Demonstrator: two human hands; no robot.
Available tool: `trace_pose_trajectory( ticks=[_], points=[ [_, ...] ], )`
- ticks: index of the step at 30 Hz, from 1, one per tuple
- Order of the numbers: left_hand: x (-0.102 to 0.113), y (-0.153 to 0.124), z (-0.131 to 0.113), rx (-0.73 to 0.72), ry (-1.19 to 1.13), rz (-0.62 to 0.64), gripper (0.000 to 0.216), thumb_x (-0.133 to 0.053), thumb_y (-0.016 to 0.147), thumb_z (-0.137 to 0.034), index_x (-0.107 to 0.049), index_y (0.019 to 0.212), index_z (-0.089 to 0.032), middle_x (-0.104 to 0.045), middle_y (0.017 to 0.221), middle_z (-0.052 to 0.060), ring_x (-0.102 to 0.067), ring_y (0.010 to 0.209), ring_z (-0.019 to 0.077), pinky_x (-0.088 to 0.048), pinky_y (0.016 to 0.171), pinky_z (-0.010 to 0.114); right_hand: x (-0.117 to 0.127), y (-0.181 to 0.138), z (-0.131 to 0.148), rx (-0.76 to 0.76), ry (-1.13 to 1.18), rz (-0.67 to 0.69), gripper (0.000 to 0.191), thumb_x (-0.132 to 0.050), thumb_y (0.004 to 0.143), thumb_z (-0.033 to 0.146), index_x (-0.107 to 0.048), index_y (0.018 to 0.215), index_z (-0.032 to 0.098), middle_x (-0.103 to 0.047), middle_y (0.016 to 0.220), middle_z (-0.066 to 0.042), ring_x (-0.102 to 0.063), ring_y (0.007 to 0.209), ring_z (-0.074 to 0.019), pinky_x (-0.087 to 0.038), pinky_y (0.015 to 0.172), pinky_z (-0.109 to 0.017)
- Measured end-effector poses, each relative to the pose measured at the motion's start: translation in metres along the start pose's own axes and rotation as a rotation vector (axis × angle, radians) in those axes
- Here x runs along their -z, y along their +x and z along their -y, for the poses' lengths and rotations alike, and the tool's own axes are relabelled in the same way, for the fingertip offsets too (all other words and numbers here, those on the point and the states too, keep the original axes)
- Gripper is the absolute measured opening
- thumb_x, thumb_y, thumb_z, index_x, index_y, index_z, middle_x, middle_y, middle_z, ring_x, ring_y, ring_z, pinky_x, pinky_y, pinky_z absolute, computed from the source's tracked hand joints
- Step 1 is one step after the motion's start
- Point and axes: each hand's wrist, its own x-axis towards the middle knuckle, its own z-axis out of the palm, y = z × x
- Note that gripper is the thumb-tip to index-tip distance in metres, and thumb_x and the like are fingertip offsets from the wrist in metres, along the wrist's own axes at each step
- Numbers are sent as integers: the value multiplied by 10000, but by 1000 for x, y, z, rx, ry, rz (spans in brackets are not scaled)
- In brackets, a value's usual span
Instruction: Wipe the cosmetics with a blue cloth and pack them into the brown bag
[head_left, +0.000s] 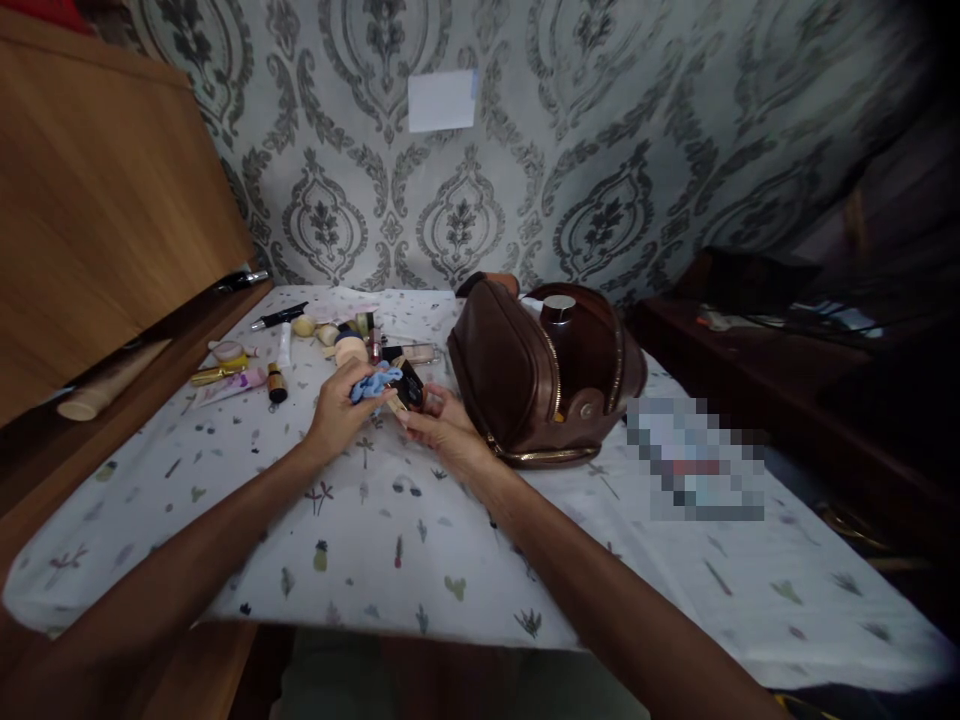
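Observation:
My left hand is closed on a small blue cloth, held just above the patterned tablecloth. Right beside it, my right hand is curled around a small black cosmetic item, and the cloth touches that item. An open brown leather toiletry bag with a gold zipper stands just right of my right hand. A dark bottle with a silver cap stands upright inside the bag.
Several cosmetics lie scattered at the back left: a black pen-like tube, a gold tube, a small brown bottle, a round compact. A wooden panel rises at left. A dark shelf flanks the right.

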Motion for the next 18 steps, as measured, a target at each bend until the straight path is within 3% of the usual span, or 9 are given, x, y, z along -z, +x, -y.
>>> trace_pose_trajectory(
  ticks=[3,10,18],
  points=[
    [-2,-3,-5,-64,34,-23,175,-689,844,-388,-697,883,-217,-639,860,26,-584,842,201,-471,811,317,-2,-2,0,-8,-38,62,989,-907,523,179,-378,1354,267,-662,738,72,-653,649,-144,-513,560,-232],
    [-6,-14,-13,-241,90,44,232,-618,923,-360,-711,1107,-254,-634,1059,70,-612,990,216,-503,886,347,-3,-9,5,5,-39,196,860,-893,524,202,-429,1244,286,-670,749,76,-642,646,-127,-531,617,-241],
    [-6,-15,-9,-214,93,130,407,-435,1012,-430,-627,1320,-245,-585,1252,116,-555,1192,249,-454,1053,425,-10,-15,8,36,-64,321,805,-896,516,165,-510,1211,294,-677,835,64,-665,728,-123,-550,699,-245]
  ],
)
